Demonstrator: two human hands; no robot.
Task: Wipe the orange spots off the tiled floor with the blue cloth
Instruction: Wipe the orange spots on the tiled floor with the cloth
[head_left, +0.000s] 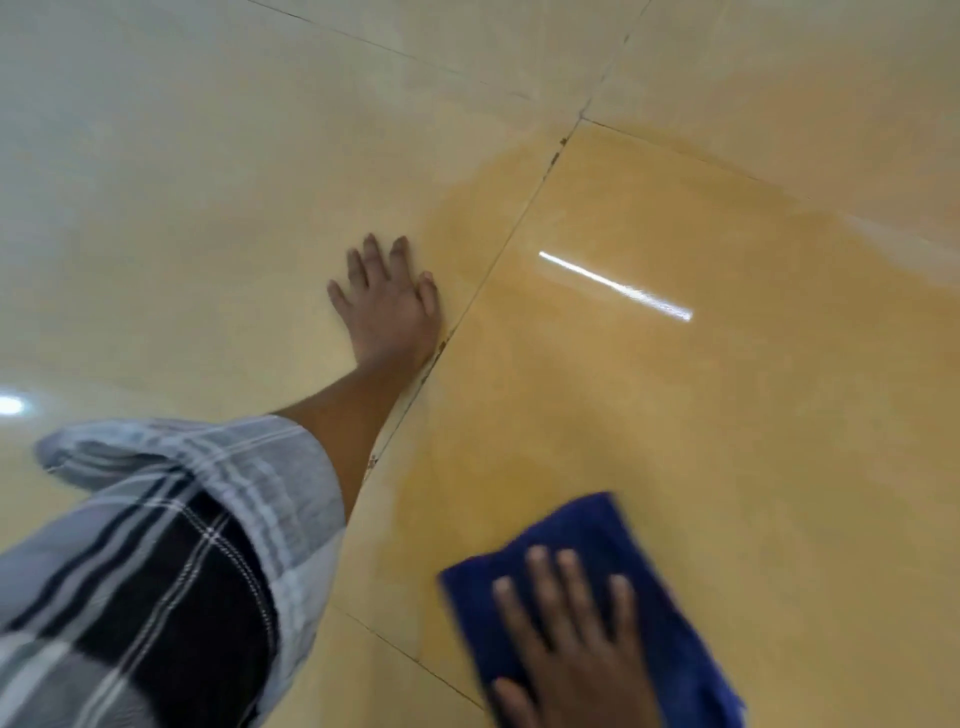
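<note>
The blue cloth (587, 530) lies flat on the tiled floor (208, 182) at the bottom right. My right hand (566, 623) presses on it with straight, spread fingers. A wide orange smear (675, 415) covers the tiles from the cloth up to the middle right, with a paler orange film further back. My left hand (387, 301) rests flat on the floor at the centre, fingers spread, just left of a grout line (498, 260) and at the edge of the smear. The frame is blurred around the cloth.
My plaid sleeve (171, 545) fills the lower left. Small dark orange specks (558, 148) sit along the grout line. A bright strip of light (618, 286) reflects off the wet tile. Pale tiles stretch to the left and back.
</note>
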